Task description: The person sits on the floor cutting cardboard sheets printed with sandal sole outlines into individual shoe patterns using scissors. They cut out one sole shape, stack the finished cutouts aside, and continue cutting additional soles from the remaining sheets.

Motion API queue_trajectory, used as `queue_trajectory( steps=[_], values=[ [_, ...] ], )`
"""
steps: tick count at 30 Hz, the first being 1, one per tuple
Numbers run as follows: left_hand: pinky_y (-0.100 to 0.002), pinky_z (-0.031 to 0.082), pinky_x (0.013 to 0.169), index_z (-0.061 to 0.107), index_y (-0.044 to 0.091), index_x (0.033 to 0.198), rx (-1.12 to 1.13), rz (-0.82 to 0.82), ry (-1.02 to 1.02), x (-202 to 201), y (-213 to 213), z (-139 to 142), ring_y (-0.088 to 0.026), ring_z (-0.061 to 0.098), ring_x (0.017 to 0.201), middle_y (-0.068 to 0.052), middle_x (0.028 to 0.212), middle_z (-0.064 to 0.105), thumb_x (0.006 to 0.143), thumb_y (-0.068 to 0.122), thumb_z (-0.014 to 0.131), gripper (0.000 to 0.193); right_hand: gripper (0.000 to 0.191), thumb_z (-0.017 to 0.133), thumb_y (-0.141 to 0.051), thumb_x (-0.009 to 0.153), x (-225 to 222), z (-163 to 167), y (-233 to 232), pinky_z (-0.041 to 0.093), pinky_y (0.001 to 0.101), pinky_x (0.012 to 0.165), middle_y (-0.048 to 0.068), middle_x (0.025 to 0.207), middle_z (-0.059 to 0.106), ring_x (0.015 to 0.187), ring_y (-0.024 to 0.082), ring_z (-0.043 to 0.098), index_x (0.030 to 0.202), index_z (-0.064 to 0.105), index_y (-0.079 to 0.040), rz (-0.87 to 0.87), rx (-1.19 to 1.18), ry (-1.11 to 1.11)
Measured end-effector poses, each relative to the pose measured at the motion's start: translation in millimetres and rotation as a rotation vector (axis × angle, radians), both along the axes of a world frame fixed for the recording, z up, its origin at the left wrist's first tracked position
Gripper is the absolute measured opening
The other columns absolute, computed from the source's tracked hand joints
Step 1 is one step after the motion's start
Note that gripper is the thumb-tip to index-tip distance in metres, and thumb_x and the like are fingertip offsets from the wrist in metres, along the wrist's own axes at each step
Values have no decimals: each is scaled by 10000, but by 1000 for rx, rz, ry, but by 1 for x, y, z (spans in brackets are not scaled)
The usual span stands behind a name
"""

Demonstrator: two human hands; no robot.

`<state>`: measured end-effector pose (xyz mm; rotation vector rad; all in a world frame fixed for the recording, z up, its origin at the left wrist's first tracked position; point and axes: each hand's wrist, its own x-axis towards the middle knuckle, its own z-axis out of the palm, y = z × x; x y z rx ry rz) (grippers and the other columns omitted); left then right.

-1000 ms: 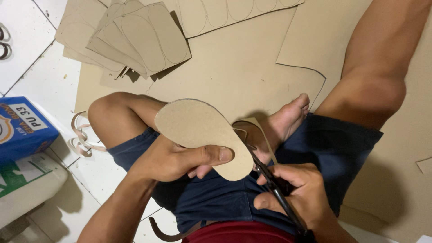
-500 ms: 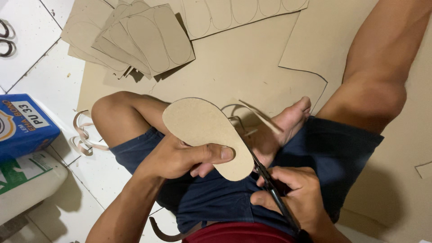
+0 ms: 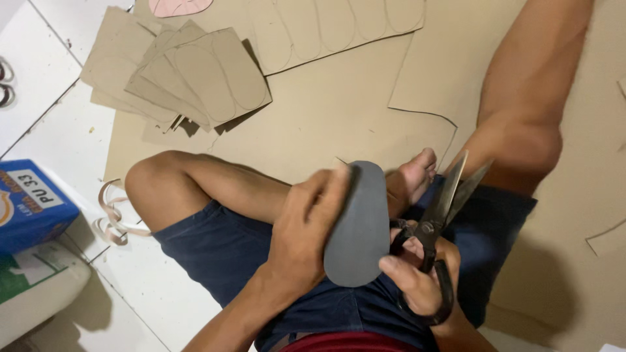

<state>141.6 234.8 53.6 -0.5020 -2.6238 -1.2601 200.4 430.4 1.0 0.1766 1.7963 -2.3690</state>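
Observation:
My left hand [image 3: 306, 231] grips a sole-shaped cardboard cut-out [image 3: 358, 228], turned so its shaded side faces me, above my lap. My right hand [image 3: 417, 274] holds large black scissors [image 3: 437, 228] by the handles, just right of the cut-out. The blades are slightly apart and point up and away, clear of the cardboard. I sit cross-legged on the floor in dark blue shorts.
Large sheets of brown cardboard [image 3: 339, 111] cover the floor ahead, some with traced sole outlines [image 3: 326, 29]. A stack of cut cardboard pieces [image 3: 189, 78] lies at upper left. A blue box [image 3: 29, 202] and a white-green bag [image 3: 32, 293] sit at left, with curled offcut strips [image 3: 114, 215] on the white tiles.
The scissors have left the cut-out's edge and swung upward to the right. My left hand has rotated the sole shape upright, and the thin trimmed strip is gone from it.

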Motion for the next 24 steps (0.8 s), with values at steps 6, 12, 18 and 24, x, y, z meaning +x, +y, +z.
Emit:
queue_trajectory(
  steps=[6, 12, 18, 24],
  values=[
    [-260, 515, 779, 684, -43, 1334, 984, -61, -905, 4, -8, -14, -109, 626, 887, -53, 1012, 697, 1094, 184, 572, 349, 153, 756, -74, 801, -4, -9, 10, 520, 289, 572, 81, 714, 708, 619, 149, 667, 890, 693, 34, 2, 378, 104],
    [-242, 546, 818, 695, -44, 1222, 875, -164, -898, 1, -12, -10, -86, 662, 921, -41, 1020, 734, 1014, 148, 680, 284, 172, 713, -105, 906, -6, -19, 10, 564, 291, 604, 105, 761, 728, 664, 164, 692, 960, 686, 56, -4, 116, 18],
    [-226, 531, 703, 751, -29, 1162, 675, -122, -849, -14, -22, 0, -67, 647, 808, -28, 916, 750, 972, 156, 713, 268, 205, 690, -112, 905, -12, -24, 14, 542, 310, 555, 130, 717, 718, 611, 189, 693, 985, 705, 76, 33, 95, -94],
    [-223, 542, 733, 737, -28, 1176, 724, -145, -895, -16, -25, -3, -63, 656, 840, -26, 946, 753, 966, 154, 722, 279, 196, 669, -88, 940, -13, -28, 9, 561, 309, 654, 133, 812, 732, 724, 184, 694, 1023, 662, 89, 62, -94, -51]
  ],
)
